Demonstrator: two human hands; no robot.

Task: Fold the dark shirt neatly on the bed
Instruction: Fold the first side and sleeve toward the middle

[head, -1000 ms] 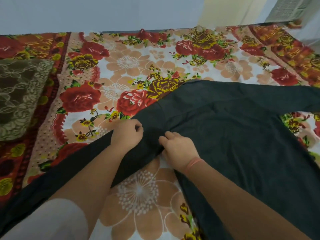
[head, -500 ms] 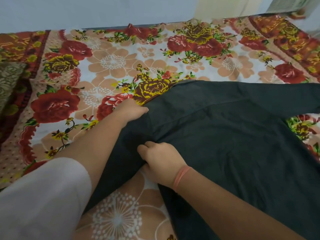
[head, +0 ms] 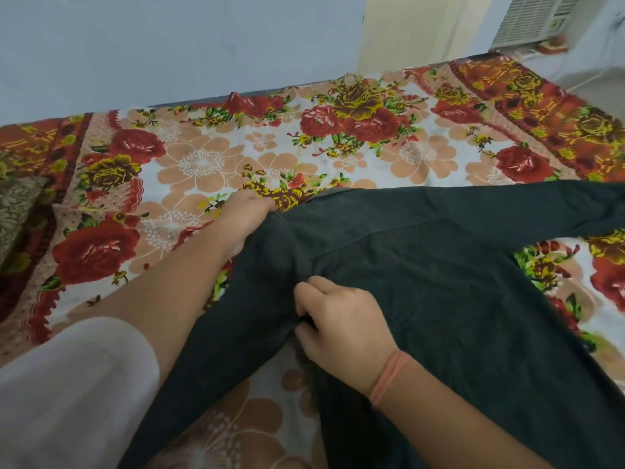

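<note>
The dark shirt point(head: 439, 282) lies spread over the floral bedsheet point(head: 203, 157), one sleeve running toward me at the lower left and the other reaching off to the right. My left hand point(head: 245, 214) grips the shirt at its far left shoulder corner, fingers tucked at the fabric's edge. Nearer to me, my right hand point(head: 341, 324) pinches the cloth where the near sleeve meets the body, fingers curled into a fold. A pink band circles my right wrist.
A brown patterned pillow point(head: 17, 211) lies at the left edge of the bed. A pale wall runs along the far side. An air-conditioning unit point(head: 534, 18) sits at the top right beyond the bed's corner.
My left hand has slid away from me along the shirt's edge to the shoulder corner. My right hand has stayed on the armpit area, keeping its pinch on the cloth.
</note>
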